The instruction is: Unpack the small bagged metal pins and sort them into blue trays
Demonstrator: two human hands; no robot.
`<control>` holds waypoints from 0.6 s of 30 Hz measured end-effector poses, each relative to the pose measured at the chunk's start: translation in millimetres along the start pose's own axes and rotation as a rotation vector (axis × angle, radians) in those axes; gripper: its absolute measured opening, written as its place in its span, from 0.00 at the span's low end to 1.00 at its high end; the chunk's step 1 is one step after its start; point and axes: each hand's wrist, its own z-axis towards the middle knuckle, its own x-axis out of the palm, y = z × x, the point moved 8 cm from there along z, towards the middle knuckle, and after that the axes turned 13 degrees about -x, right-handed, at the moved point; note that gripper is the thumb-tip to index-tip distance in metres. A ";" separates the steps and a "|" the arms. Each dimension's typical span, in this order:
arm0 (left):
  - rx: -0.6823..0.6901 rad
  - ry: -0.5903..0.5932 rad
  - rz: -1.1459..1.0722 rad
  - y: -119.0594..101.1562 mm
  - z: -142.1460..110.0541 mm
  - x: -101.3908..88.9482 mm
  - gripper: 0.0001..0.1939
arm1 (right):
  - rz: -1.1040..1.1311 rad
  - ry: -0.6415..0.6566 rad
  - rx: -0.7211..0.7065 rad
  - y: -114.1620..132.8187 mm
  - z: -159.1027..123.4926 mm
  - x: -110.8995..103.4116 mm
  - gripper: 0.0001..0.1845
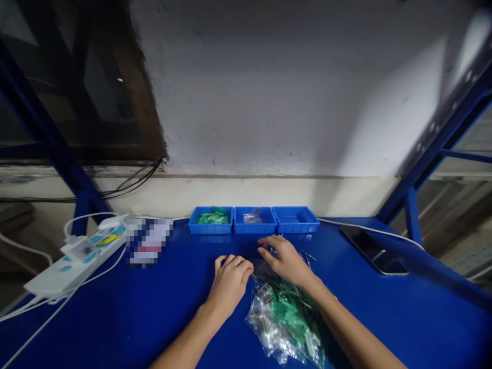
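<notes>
A clear plastic bag (pixel 286 320) of green parts and small metal pins lies on the blue table (pixel 154 307) between my forearms. My left hand (pixel 230 282) rests knuckles up with its fingers curled under, at the bag's top edge; what it holds, if anything, is hidden. My right hand (pixel 286 259) lies over the bag's opening, fingers stretched toward the left and slightly apart. A few loose metal pins (pixel 307 256) lie just right of that hand.
Three small blue trays stand in a row at the back: the left tray (pixel 211 220) holds green parts, the middle tray (pixel 254 219) metal bits, the right tray (pixel 295 219) looks bare. A white power strip (pixel 73 261) lies left, a dark phone (pixel 372 248) right.
</notes>
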 end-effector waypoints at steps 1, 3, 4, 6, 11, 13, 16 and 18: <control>-0.006 -0.004 0.013 1.2 0.7 -0.9 0.11 | 0.014 0.022 0.004 0.8 -4.3 6.0 0.13; -0.036 -0.017 0.017 5.2 2.0 -2.7 0.12 | 0.027 0.076 0.002 2.7 -11.8 16.9 0.13; -0.050 -0.024 0.013 7.0 2.1 -3.1 0.11 | 0.024 0.106 0.000 3.6 -14.6 21.4 0.14; -0.068 -0.029 0.017 9.5 1.3 -1.8 0.12 | -0.002 0.169 -0.004 4.1 -18.8 28.5 0.16; -0.116 -0.005 0.058 13.3 -1.6 6.8 0.17 | -0.067 0.269 0.024 -1.7 -24.3 38.1 0.26; -0.165 -0.019 0.019 18.0 -0.4 5.8 0.13 | -0.055 0.255 0.018 -1.4 -24.3 38.4 0.26; -0.227 -0.032 -0.138 26.5 3.8 2.7 0.06 | -0.024 0.127 0.000 4.9 -20.3 28.7 0.22; -0.228 -0.007 -0.350 29.2 7.0 2.7 0.02 | 0.033 0.001 0.018 9.7 -17.2 17.6 0.18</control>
